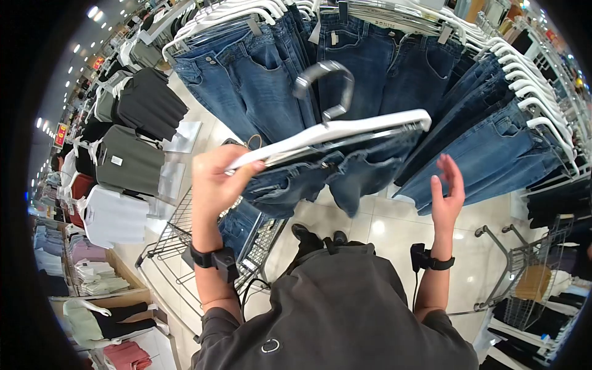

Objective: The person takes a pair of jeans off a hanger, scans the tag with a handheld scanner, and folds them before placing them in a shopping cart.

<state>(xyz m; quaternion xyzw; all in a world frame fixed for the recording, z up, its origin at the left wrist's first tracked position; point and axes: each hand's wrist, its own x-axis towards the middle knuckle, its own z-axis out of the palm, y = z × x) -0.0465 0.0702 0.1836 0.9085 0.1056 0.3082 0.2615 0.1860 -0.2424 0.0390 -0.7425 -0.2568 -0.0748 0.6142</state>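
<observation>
My left hand grips the left end of a white clothes hanger, thumb on the near side. The hanger is tilted, its right end higher, and its metal hook points up, blurred. Dark blue jeans hang from it, in front of my body and above the floor. To the right of these jeans my right hand is raised, fingers spread and holding nothing. It is apart from the hanger, near more blue jeans on the rack.
Ahead, a rack carries many jeans on white hangers. At lower left stands a wire shopping cart with denim inside; another cart is at right. Shirts hang on the left, above folded clothes. Tiled floor shows below.
</observation>
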